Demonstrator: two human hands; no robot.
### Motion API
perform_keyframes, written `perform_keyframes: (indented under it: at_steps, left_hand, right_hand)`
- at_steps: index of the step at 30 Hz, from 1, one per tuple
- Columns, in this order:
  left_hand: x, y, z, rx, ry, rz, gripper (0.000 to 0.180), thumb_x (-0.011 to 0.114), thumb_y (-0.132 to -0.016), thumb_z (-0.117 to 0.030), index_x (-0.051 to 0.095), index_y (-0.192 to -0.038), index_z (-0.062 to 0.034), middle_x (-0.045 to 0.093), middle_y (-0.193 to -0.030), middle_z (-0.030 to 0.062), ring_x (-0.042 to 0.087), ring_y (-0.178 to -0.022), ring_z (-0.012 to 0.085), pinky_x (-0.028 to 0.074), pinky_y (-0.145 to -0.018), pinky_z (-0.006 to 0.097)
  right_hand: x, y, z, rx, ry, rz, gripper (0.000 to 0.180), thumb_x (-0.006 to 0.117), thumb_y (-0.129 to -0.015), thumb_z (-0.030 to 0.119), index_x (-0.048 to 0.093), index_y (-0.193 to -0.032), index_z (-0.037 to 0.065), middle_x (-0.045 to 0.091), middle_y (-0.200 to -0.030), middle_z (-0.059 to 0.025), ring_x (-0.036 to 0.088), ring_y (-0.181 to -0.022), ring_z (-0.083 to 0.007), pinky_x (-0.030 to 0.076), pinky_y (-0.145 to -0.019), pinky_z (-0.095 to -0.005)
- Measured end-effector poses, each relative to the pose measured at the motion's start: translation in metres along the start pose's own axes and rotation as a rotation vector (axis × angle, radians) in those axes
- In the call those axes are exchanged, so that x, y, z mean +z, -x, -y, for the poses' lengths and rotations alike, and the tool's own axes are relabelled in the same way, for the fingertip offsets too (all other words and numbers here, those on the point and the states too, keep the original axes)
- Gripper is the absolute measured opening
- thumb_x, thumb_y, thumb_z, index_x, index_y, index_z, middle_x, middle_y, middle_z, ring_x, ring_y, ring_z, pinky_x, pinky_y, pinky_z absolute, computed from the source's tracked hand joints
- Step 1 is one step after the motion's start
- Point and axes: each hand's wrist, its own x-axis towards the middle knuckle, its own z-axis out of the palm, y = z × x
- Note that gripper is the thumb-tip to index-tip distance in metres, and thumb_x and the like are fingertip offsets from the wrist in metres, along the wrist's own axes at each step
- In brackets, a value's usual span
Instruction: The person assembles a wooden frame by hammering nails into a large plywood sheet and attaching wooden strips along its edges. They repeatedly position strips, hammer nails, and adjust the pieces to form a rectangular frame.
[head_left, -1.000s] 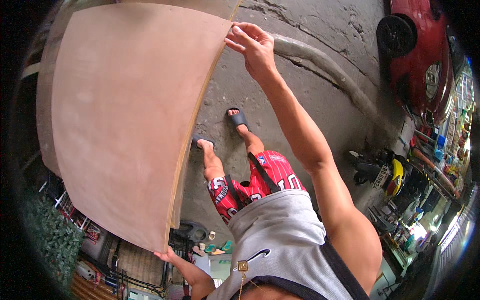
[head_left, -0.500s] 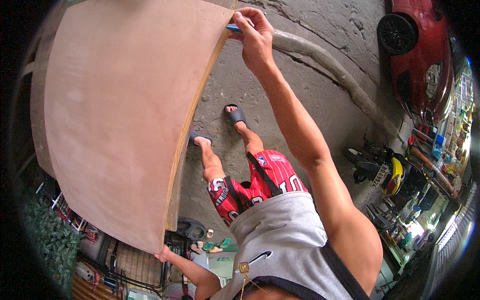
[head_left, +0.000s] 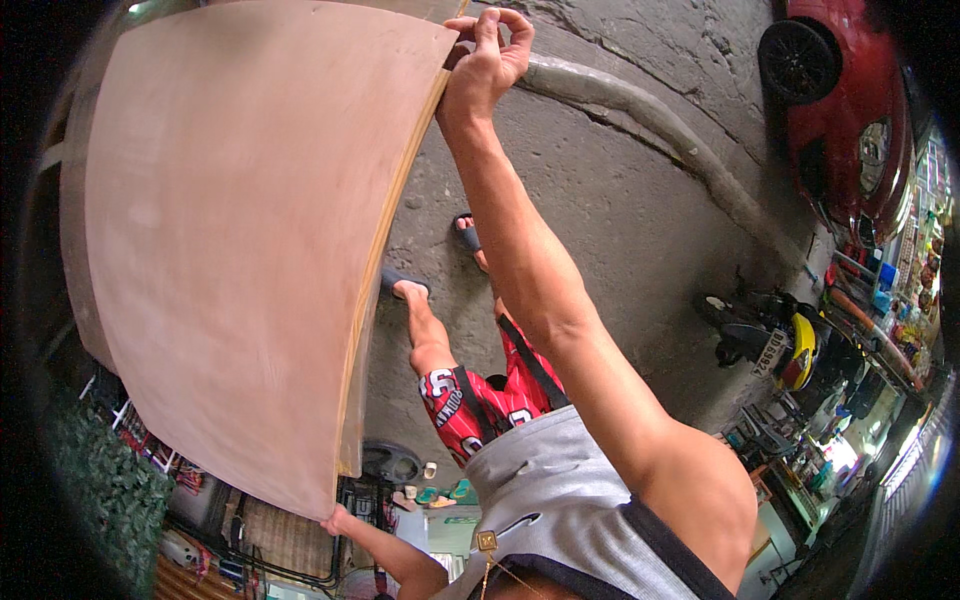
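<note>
A large, light-brown plywood sheet (head_left: pixel 240 240) fills the left side of the view, lying over another sheet whose pale edge shows below it. My left hand (head_left: pixel 338 521) is closed on the sheet's near corner, its fingers partly hidden by the board. At the far right corner is my right hand (head_left: pixel 488 68), the wrist beside the sheet's edge. Its fingers are curled in and the thumb is pressed toward them. Whatever lies between these fingers is hidden.
Rough concrete floor (head_left: pixel 600 230) runs under my sandalled feet, crossed by a raised, pipe-like ridge (head_left: pixel 640 105). A red car (head_left: pixel 850 110) stands at the far right, a yellow-and-black motorcycle (head_left: pixel 800 350) nearer. Slippers (head_left: pixel 428 494) and a wheel (head_left: pixel 390 462) lie beyond my left arm.
My right hand has shifted left and turned at the sheet's corner; the blue, pen-like thing in its fingers no longer shows. My left hand still holds the near corner.
</note>
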Motion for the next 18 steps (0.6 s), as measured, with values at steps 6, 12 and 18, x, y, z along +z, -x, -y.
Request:
perform_keyframes:
  at_steps: [6, 12, 18]
  left_hand:
    - [0.002, 0.004, 0.001, 0.005, 0.03, -0.061, 0.034, 0.045, -0.09, -0.028, 0.059, -0.114, -0.008, 0.06, -0.119, 0.0102, 0.055, -0.112, 0.0303, 0.046, -0.091, 0.05]
    - [-0.001, 0.005, -0.005, -0.006, 0.038, -0.081, 0.036, 0.039, -0.094, -0.029, 0.056, -0.118, -0.0066, 0.058, -0.123, 0.0114, 0.053, -0.115, 0.0317, 0.044, -0.093, 0.051]
    - [-0.02, 0.035, -0.012, -0.115, -0.204, 0.132, 0.039, 0.046, -0.093, -0.036, 0.058, -0.118, -0.0081, 0.059, -0.118, 0.0138, 0.059, -0.106, 0.028, 0.053, -0.082, 0.046]
  right_hand:
    - [0.011, -0.006, -0.013, -0.123, -0.038, -0.078, 0.01, 0.054, -0.095, 0.012, 0.05, -0.102, 0.005, 0.056, -0.073, -0.0023, 0.051, -0.064, -0.0099, 0.041, -0.059, -0.0235]
    - [0.011, -0.01, -0.018, -0.186, -0.077, -0.122, 0.012, 0.054, -0.095, 0.013, 0.05, -0.102, 0.003, 0.054, -0.072, -0.0016, 0.051, -0.065, -0.0099, 0.04, -0.061, -0.0226]
    - [-0.004, -0.013, -0.011, -0.034, -0.009, -0.003, 0.014, 0.055, -0.096, 0.017, 0.05, -0.103, 0.007, 0.061, -0.076, -0.006, 0.053, -0.061, -0.01, 0.043, -0.059, -0.0231]
